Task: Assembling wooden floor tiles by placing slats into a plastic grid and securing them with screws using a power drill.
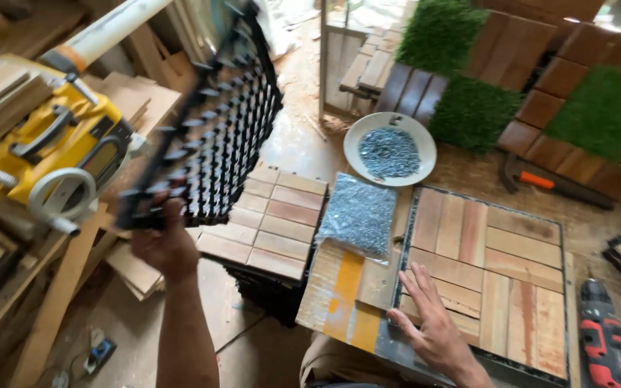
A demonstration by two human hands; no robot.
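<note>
While the left hand (163,248) grips a black plastic grid (210,122) lifted in the air, the right hand (433,323) lies open and flat on a finished wooden tile (497,273); screws (389,152) wait nearby.

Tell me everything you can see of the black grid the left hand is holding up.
The black grid is a square lattice panel, plastic by the look of it, with rows of short pegs standing out from its open mesh. The left hand grips its lower corner and holds it in the air, steeply tilted and motion-blurred. It hangs in front of the yellow machine and above a stack of wooden tiles. Only the hand touches it. Its upper edge runs out of the picture.
</note>
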